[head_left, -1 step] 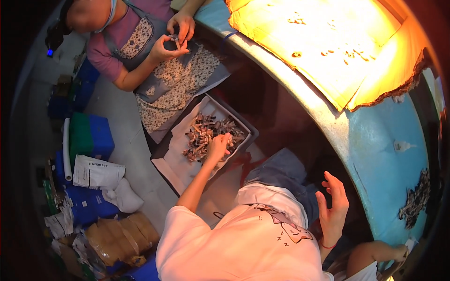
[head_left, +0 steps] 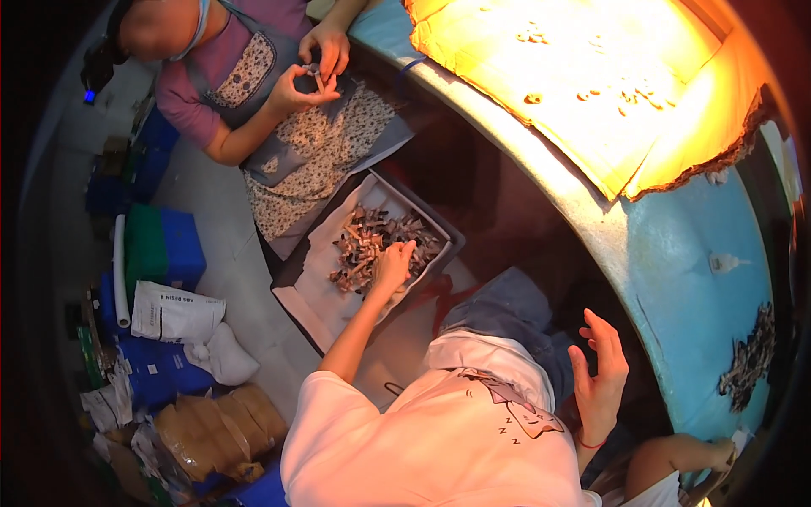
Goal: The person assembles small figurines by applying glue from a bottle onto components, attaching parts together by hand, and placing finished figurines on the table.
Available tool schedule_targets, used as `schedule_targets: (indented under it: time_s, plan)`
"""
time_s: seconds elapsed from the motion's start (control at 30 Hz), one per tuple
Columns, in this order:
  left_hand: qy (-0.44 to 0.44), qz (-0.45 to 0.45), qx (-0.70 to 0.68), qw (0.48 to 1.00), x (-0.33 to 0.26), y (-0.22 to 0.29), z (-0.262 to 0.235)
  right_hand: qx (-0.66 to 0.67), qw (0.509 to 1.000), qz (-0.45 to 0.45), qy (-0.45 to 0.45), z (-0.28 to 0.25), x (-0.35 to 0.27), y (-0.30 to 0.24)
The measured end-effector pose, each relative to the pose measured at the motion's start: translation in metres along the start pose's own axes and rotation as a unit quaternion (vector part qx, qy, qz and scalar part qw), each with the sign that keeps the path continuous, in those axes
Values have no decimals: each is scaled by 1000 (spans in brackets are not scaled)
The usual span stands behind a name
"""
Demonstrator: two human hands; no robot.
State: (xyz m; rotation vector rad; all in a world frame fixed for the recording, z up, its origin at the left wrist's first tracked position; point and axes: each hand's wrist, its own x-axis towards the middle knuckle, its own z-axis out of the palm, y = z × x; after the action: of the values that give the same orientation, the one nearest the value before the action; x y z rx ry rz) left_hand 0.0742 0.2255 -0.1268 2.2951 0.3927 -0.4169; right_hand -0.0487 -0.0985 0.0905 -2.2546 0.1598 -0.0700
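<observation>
My left hand point(head_left: 390, 270) reaches down into a lined box point(head_left: 308, 291), at the near right side of a pile of small brown and dark pieces point(head_left: 363, 241). Its fingers are drawn together at the pile, and whatever lies between them is too small to make out. The pieces are short and stick-like; I cannot tell their kind. My right hand point(head_left: 601, 372) is raised beside my body, near the blue table edge. Its thumb and fingers are apart, and no object shows in it.
Across the box, a person's hands point(head_left: 317, 72) hold a small piece. On the blue table point(head_left: 676, 279) lie brightly lit cardboard point(head_left: 557, 110) with small pieces and a dark heap point(head_left: 749, 359). Another person's arm point(head_left: 676, 460) is lower right. Bins point(head_left: 169, 245) and bags point(head_left: 179, 311) stand left.
</observation>
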Motion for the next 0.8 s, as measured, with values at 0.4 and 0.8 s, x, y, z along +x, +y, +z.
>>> schedule_targets:
  time_s: [0.4,0.8]
  plan:
    - [64,237,-195,950,-29,82,11,-38,996,-2,84,-22,-6,18]
    - [-85,576,-138,801,-132,200,72,-331,829,53,449,-169,-36,128]
